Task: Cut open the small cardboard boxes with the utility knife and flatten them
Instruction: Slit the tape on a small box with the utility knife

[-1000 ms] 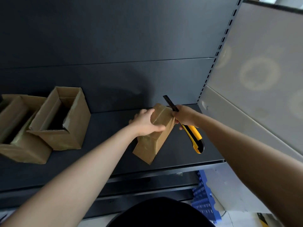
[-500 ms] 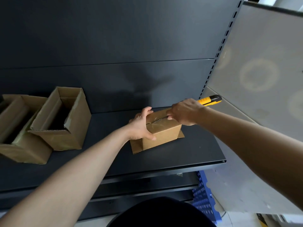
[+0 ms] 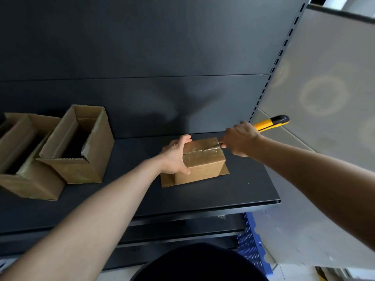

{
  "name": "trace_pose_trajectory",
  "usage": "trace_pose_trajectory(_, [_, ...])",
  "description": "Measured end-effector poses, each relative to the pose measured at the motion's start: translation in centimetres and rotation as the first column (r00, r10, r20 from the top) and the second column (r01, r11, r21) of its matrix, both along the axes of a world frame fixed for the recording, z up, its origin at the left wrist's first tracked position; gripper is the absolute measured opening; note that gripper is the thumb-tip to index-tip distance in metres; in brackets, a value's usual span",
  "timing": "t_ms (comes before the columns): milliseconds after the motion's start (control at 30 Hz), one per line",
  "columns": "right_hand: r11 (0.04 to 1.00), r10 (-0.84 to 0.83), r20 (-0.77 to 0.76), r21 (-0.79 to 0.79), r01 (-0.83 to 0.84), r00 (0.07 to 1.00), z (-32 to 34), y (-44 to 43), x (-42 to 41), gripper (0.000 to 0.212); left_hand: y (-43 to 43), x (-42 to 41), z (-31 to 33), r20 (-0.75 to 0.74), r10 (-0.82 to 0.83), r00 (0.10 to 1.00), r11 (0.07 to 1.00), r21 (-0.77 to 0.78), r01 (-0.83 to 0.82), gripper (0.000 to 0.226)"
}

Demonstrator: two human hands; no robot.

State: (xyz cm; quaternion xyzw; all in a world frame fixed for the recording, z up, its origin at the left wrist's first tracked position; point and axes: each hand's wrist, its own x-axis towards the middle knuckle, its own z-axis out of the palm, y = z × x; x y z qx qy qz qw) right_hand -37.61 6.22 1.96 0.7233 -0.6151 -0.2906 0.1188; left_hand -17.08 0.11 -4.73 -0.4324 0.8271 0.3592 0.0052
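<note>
The right hand [image 3: 241, 138] is fisted round the knife [image 3: 268, 123]. Its yellow and black butt sticks out behind the knuckles toward the upper right. The blade tip shows just below the fingers, lying on the taped seam at the right end of the top of the box [image 3: 203, 165]. The tape looks wrinkled and split near the blade; how deep the blade sits I cannot tell.

The left hand [image 3: 175, 157] clamps the box's left end, with the thumb down the near face and the fingers curled over the far top edge. The box stands on the dark shelf [image 3: 223, 195], right of the middle, its bottom flaps splayed flat on the shelf at either end.

Well apart to the left on the same shelf stands an open box [image 3: 81, 159], tilted, with torn tape along its rim. The far-left box [image 3: 24, 169], also open, touches its side. The back panel [image 3: 142, 47] rises behind them all. Below the shelf's right end a blue crate [image 3: 251, 246] shows.
</note>
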Motion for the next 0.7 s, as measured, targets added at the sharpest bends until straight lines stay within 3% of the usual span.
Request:
trace_pose_trajectory(367, [0.978, -0.207, 0.100, 0.023, 0.206, 0.973, -0.5, 1.8, -4.4, 0.033, -0.7, -0.9, 1.0, 0.122, -0.075, 0.990, 0.994, -0.067, 0.084, 0.099])
trace_pose_trajectory(500, [0.965, -0.257, 0.025, 0.053, 0.255, 0.966, -0.7, 2.6, -6.0, 0.030, -1.3, -0.1, 1.7, 0.178, -0.147, 0.973, 0.971, -0.159, 0.176, 0.094])
trace_pose_trajectory(600, [0.920, -0.386, 0.211, 0.024, 0.391, 0.898, -0.5, 2.6, -6.6, 0.029, -2.1, 0.7, 2.1, 0.238, -0.147, 0.960, 0.962, -0.192, 0.195, 0.095])
trace_pose_trajectory(700, [0.859, -0.471, 0.517, 0.086, 0.504, 0.715, -1.2, 0.8, -4.4, 0.029, -1.9, 0.1, 2.2, 0.276, -0.165, 0.947, 0.927, -0.284, 0.244, 0.089])
